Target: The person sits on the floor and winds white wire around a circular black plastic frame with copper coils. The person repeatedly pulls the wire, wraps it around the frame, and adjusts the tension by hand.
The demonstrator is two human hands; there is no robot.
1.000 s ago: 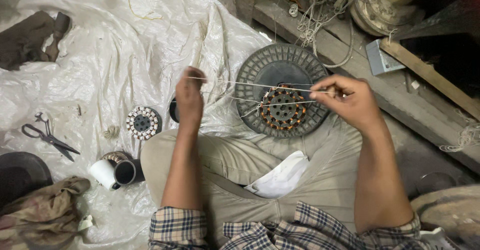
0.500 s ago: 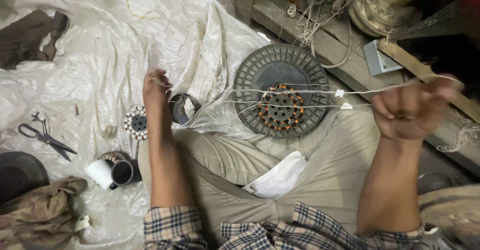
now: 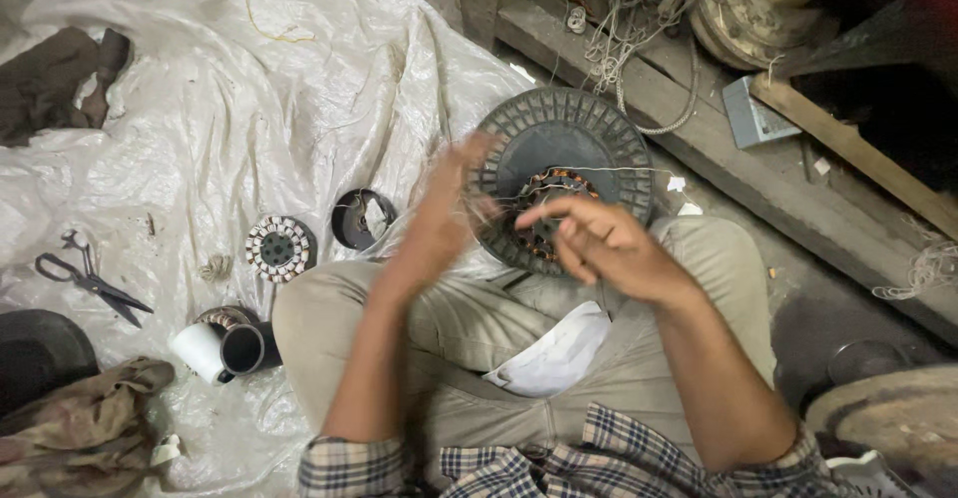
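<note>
I sit cross-legged with a round dark motor housing [image 3: 589,129] propped against my knees; its copper-wound stator [image 3: 549,194] sits at the centre. My left hand [image 3: 444,214] is blurred with motion at the housing's left edge, fingers pinched on a thin pale thread [image 3: 619,170]. My right hand [image 3: 604,249] hovers just below the stator, fingers curled around the same thread. The thread runs across the windings. A white cloth [image 3: 559,353] lies in my lap.
A small round rotor piece [image 3: 277,249] and a dark ring part [image 3: 359,219] lie on the white plastic sheet [image 3: 220,109] to my left. Scissors [image 3: 90,278] and tape rolls [image 3: 225,343] lie further left. A wooden ledge with tangled wires [image 3: 639,39] stands behind.
Both hands were stretched far apart pulling the thread taut; they have come back together over the stator. The left hand moved right, the right hand moved left and down.
</note>
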